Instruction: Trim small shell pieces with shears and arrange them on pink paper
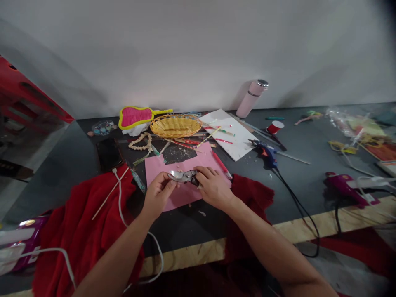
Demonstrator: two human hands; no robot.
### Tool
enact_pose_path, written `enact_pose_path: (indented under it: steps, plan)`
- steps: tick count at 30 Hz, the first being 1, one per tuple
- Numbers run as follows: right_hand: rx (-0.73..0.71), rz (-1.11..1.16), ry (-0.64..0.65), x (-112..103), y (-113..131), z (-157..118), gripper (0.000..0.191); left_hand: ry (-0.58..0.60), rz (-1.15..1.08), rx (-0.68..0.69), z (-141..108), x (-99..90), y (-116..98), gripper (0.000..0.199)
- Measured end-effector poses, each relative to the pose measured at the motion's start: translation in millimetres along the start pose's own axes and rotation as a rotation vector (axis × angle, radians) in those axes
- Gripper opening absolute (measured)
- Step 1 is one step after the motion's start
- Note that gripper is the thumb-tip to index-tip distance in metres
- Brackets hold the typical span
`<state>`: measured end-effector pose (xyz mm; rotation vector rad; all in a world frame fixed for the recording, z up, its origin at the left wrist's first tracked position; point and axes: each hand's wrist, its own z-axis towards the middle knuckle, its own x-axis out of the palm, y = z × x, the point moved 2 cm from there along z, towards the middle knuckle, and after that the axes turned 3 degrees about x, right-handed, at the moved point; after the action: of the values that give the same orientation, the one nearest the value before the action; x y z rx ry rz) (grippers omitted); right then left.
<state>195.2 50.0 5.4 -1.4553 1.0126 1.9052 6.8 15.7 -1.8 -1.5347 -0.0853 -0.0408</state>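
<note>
My right hand (215,187) is wrapped round the dark handles of a pair of pruning shears (182,176), with the silver blades pointing left. At the blade tip, the fingers of my left hand (157,194) are pinched together. What they hold, if anything, is too small to make out. Both hands are over a pink sheet of paper (181,201) on the dark table. Just beyond it lie small pale crumbs, several pens and thin sticks. A heart-shaped ring of beige pieces (140,142) rests to the far left of the sheet.
A wicker basket (175,126) and a pink-and-yellow paddle shape (136,117) lie along the wall. White board (230,134), blue glue gun (266,153), red spool (275,127) and pink bottle (251,99) are rightward. Phone (109,153) and red cloth (89,227) with a white cable lie left.
</note>
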Motion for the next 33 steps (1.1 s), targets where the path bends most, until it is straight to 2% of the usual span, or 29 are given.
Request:
enact_pose_path:
  steps: [12,20,23,25,28,31,33]
  plan:
    - [-0.011,-0.046,-0.045,0.6,6.3,0.3,0.025,0.024,-0.161,-0.050,-2.2,-0.9,6.1,0.017]
    - [-0.064,-0.032,-0.008,1.0,5.4,-0.9,0.029,0.066,-0.004,0.014,-4.0,-1.8,0.2,0.019]
    - [-0.034,0.001,-0.012,2.6,4.9,-1.4,0.028,0.086,-0.057,-0.008,-3.6,-1.5,1.0,0.018]
    - [-0.009,0.067,-0.040,3.9,4.4,-1.5,0.034,0.089,-0.125,-0.026,-3.6,-0.7,2.4,0.017]
    - [0.022,0.136,-0.066,5.2,4.1,-1.3,0.055,0.089,-0.175,-0.040,-5.0,1.1,3.6,0.018]
    - [0.027,0.106,-0.016,5.1,4.6,-0.7,0.068,0.107,-0.178,-0.052,-7.0,2.9,4.0,0.020]
    - [0.026,0.089,0.012,3.8,5.4,-0.3,0.068,0.122,-0.187,-0.064,-7.7,3.5,4.4,0.020]
